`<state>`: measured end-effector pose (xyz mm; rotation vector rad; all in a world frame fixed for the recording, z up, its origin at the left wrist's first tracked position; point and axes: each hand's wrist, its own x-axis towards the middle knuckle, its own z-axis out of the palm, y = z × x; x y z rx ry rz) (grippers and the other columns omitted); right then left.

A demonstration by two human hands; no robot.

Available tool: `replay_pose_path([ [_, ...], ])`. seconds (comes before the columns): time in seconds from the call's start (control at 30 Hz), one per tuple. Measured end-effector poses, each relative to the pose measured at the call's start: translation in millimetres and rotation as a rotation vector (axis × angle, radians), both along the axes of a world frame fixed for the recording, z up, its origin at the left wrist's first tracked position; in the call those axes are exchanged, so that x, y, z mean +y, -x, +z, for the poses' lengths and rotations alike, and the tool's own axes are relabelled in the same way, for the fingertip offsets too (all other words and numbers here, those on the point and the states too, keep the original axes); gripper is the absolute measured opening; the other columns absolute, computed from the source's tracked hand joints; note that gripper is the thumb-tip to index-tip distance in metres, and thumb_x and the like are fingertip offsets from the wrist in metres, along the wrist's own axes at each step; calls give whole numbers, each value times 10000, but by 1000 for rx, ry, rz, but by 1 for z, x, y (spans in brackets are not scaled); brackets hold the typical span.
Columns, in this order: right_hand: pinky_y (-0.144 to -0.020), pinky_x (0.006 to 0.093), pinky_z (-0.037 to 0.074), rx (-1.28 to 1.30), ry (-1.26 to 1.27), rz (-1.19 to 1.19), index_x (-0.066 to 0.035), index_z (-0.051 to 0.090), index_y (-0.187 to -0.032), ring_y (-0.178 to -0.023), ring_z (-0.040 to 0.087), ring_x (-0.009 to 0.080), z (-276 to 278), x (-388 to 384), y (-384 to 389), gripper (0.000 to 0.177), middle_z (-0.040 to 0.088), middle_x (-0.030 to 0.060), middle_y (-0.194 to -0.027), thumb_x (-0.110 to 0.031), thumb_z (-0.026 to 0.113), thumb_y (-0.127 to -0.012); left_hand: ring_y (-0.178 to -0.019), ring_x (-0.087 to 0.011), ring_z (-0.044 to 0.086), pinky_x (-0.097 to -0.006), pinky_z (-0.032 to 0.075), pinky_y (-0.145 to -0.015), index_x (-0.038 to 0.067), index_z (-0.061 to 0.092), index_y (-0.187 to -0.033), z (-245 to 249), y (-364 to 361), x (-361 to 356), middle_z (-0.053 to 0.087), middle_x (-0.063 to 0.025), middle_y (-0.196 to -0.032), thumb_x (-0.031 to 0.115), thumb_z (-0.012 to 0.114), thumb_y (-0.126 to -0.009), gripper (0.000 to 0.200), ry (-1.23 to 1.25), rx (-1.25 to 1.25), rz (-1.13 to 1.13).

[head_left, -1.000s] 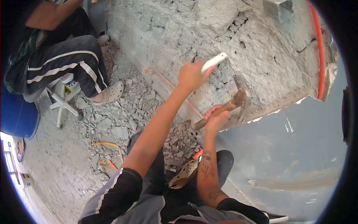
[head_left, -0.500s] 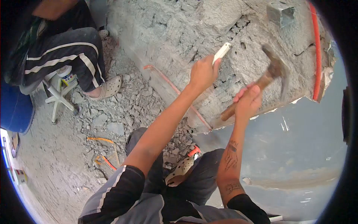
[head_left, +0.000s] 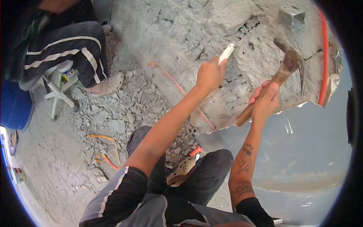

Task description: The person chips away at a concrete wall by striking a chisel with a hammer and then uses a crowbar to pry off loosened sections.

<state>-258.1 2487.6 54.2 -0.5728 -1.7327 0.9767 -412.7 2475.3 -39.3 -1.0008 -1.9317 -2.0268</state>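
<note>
My left hand (head_left: 210, 77) is closed round a short pale bar, perhaps a chisel (head_left: 227, 54). One end of it sticks out above my fist in front of the broken concrete wall (head_left: 174, 38); its other end is hidden by the hand. My right hand (head_left: 266, 99) grips the wooden handle of a claw hammer (head_left: 280, 74). The rusty head is raised to the right of the bar, apart from it. Cracks and holes mark the rough surface behind both tools.
Rubble (head_left: 140, 98) covers the floor along the wall. An orange conduit (head_left: 324, 56) and a metal box (head_left: 292, 17) are at upper right; a thin orange pipe (head_left: 181, 90) lies along the wall's foot. Another person's leg (head_left: 90, 56), a stool base (head_left: 58, 92) and a blue barrel (head_left: 17, 108) are left.
My right hand and the hammer have moved to the right, away from the bar. My left hand has shifted only slightly to the right, still holding the bar.
</note>
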Motion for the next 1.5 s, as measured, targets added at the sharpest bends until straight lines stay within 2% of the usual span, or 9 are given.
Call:
replay_pose_path([
  [0.17,-394,255,358,-245,-386,-202,-46,524,-899,-423,437,116,-38,45,20,462,454,8,-569,-484,403,-984,-571,-454,593,-511,466,-524,-35,589,-809,-2,2,5,580,-265,-603,270,551,-927,329,-79,-43,-32],
  [0.33,-425,279,375,-691,-1,-149,-24,603,-922,-470,487,106,22,24,13,477,543,50,-639,-473,448,-973,-598,-452,599,-498,465,-543,-47,621,-820,-2,9,-1,584,-275,-628,254,548,-921,326,-106,-86,-58],
  [0.53,-409,269,368,56,-159,16,-22,600,-897,-439,476,126,17,31,13,461,531,57,-602,-464,488,-960,-591,-402,612,-462,466,-590,-47,648,-795,9,25,-11,594,-247,-623,306,507,-930,403,-112,-240,-157],
  [0.6,-442,309,402,-207,-729,-230,5,581,-900,-474,518,192,1,66,32,475,535,99,-580,-459,500,-954,-572,-366,605,-446,461,-587,-48,651,-793,9,31,-12,590,-231,-609,326,510,-926,422,-75,-244,-167],
  [0.7,-501,364,432,-975,-191,-98,15,569,-909,-556,560,260,32,35,43,474,548,158,-612,-453,508,-949,-514,-240,541,-379,425,-530,-46,657,-779,-1,49,-9,554,-136,-562,390,530,-920,475,-83,-296,-210],
  [0.87,-540,387,428,-938,-599,-46,14,572,-897,-561,532,274,37,31,20,484,533,178,-614,-463,510,-948,-476,-113,452,-300,371,-461,-33,658,-750,-2,59,-9,506,-22,-534,442,551,-912,514,-39,-366,-274],
  [1.1,-573,435,435,-274,-698,-118,-16,579,-934,-567,513,373,71,-1,43,435,566,196,-641,-445,508,-950,-564,-270,603,-408,464,-587,-57,669,-819,6,61,-18,587,-182,-584,417,532,-911,502,76,-197,-219],
  [1.33,-657,477,456,-975,-827,-94,13,604,-950,-705,594,433,71,55,57,492,615,241,-721,-469,504,-936,-523,-270,591,-403,466,-562,-69,678,-856,13,59,-29,580,-187,-563,399,540,-915,491,61,-174,-287],
  [1.5,-625,455,461,-586,-765,-195,10,617,-927,-659,584,427,100,-13,48,482,613,220,-693,-461,514,-935,-552,-295,610,-407,475,-582,-63,683,-869,5,68,-17,592,-207,-583,401,548,-909,485,64,-122,-242],
])
